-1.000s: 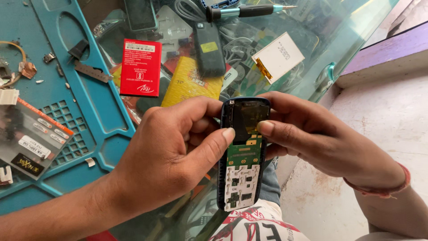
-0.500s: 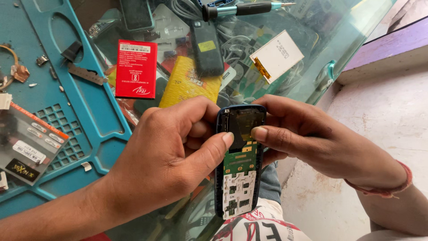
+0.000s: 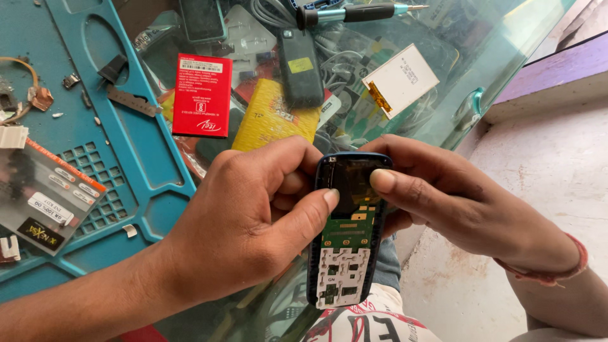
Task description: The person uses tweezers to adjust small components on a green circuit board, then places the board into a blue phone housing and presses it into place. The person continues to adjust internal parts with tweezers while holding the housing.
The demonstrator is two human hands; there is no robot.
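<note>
In the head view, much of the small dark-blue phone body with its cover off, green circuit board and white keypad sheet showing (image 3: 347, 234), is hidden: the left hand (image 3: 247, 221) covers its left edge and the right hand (image 3: 456, 202) its right edge and back, and its foot sits low at 6 o'clock over a printed cloth (image 3: 373, 323) cut by the frame edge. The left grip is pinched on the phone, thumb tip on the dark screen; the right grip pinches it too, thumb across the screen's upper right corner. Against the picture half a second ago, the phone and both hands sit much as they did, with the right thumb slightly higher on the screen. Beyond, at 12 o'clock on the glass-topped bench (image 3: 506, 38), lie a red flat battery pack (image 3: 202, 95), a yellow pouch (image 3: 275, 117), a black handset back (image 3: 299, 69), a white display panel with ribbon (image 3: 400, 80) and a teal-handled screwdriver (image 3: 354, 12); a blue plastic work mat (image 3: 126, 158) spreads at 9 o'clock.
</note>
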